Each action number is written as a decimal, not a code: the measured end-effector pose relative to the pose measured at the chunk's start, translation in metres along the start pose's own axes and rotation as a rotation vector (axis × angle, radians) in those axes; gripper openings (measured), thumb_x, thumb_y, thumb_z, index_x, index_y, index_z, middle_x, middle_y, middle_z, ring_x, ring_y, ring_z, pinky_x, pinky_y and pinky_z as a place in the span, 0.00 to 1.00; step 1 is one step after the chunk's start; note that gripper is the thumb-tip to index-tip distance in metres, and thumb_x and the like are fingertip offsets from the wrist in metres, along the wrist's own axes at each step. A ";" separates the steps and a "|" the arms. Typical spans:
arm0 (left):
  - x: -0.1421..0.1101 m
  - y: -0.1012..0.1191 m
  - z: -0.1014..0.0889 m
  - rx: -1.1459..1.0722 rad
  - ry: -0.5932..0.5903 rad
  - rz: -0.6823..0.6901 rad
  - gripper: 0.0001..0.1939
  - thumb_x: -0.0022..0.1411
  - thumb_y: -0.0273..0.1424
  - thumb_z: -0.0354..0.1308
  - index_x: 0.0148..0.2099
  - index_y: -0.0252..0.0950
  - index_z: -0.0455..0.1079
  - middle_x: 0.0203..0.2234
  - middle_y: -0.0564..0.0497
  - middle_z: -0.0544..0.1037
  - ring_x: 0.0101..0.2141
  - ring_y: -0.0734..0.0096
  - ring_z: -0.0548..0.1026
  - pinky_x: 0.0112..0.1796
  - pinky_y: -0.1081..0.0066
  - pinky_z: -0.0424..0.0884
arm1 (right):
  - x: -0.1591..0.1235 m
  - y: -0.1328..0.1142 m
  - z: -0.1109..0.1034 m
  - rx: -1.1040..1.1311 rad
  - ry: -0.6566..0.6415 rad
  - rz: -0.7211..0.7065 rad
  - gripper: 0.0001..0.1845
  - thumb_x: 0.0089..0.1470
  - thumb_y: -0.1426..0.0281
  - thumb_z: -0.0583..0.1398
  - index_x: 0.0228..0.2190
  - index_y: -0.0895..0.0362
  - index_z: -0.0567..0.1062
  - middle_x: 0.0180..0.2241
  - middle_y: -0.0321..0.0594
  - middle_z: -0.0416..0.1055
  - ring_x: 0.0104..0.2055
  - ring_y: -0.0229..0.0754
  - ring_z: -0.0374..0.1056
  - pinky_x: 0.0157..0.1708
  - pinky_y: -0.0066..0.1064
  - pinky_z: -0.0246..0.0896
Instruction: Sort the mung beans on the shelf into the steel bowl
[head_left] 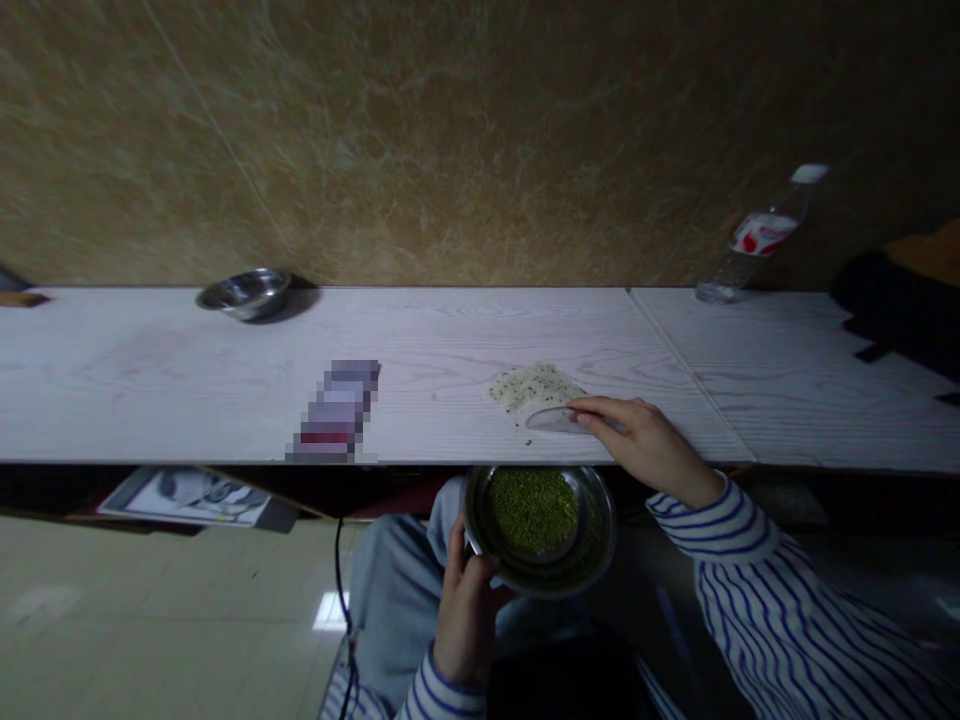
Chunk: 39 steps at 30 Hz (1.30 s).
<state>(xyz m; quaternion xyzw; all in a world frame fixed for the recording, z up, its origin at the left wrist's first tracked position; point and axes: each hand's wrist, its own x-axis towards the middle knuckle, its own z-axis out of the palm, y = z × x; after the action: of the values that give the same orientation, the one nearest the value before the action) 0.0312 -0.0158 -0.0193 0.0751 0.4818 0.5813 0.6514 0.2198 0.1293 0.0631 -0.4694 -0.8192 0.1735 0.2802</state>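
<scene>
Just below the table's front edge, my left hand (469,605) grips the left rim of a metal bowl (602,545). Green mung beans (531,508) lie inside it. Over the tabletop, my right hand (649,445) is closed on a thin, clear plastic piece with a rounded edge (551,419); its exact kind does not show. This piece is at the near side of a loose pile of pale grains mixed with dark bits (534,385). A few dark bits lie apart from the pile, toward the table edge.
A second metal bowl (251,297) stands at the back left of the white wood-grain table (435,330). A blurred-out flat object (334,410) lies left of the pile. At the back right are a plastic bottle (757,240) and dark cloth (885,300). An open drawer (195,497) sits below.
</scene>
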 end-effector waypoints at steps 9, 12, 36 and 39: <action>0.001 0.001 -0.002 -0.009 -0.014 -0.004 0.37 0.51 0.28 0.54 0.63 0.51 0.53 0.56 0.45 0.65 0.51 0.48 0.66 0.40 0.53 0.71 | 0.004 -0.003 0.008 0.028 0.020 -0.021 0.13 0.57 0.69 0.55 0.43 0.52 0.76 0.42 0.37 0.77 0.43 0.41 0.73 0.44 0.35 0.68; 0.000 0.001 -0.002 -0.004 0.001 0.000 0.36 0.51 0.28 0.54 0.63 0.51 0.53 0.56 0.45 0.65 0.52 0.48 0.65 0.39 0.53 0.71 | 0.007 -0.001 0.009 0.050 0.027 -0.029 0.13 0.57 0.70 0.55 0.42 0.53 0.76 0.42 0.37 0.77 0.44 0.41 0.72 0.46 0.35 0.67; 0.003 -0.002 -0.001 -0.010 0.048 0.000 0.37 0.48 0.29 0.54 0.62 0.52 0.55 0.56 0.46 0.66 0.50 0.49 0.67 0.36 0.56 0.73 | 0.003 -0.001 0.007 0.113 -0.051 -0.041 0.13 0.57 0.69 0.55 0.42 0.50 0.77 0.41 0.36 0.77 0.43 0.41 0.72 0.45 0.35 0.67; 0.004 -0.004 -0.001 -0.009 0.059 0.000 0.38 0.47 0.29 0.55 0.62 0.51 0.55 0.55 0.46 0.66 0.50 0.50 0.68 0.36 0.57 0.73 | 0.004 -0.003 0.010 0.128 -0.047 -0.048 0.13 0.57 0.69 0.55 0.41 0.51 0.77 0.40 0.37 0.77 0.43 0.42 0.73 0.44 0.35 0.68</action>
<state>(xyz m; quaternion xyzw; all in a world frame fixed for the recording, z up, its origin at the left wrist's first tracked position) 0.0322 -0.0141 -0.0248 0.0549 0.4980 0.5856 0.6373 0.2103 0.1311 0.0583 -0.4263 -0.8238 0.2298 0.2948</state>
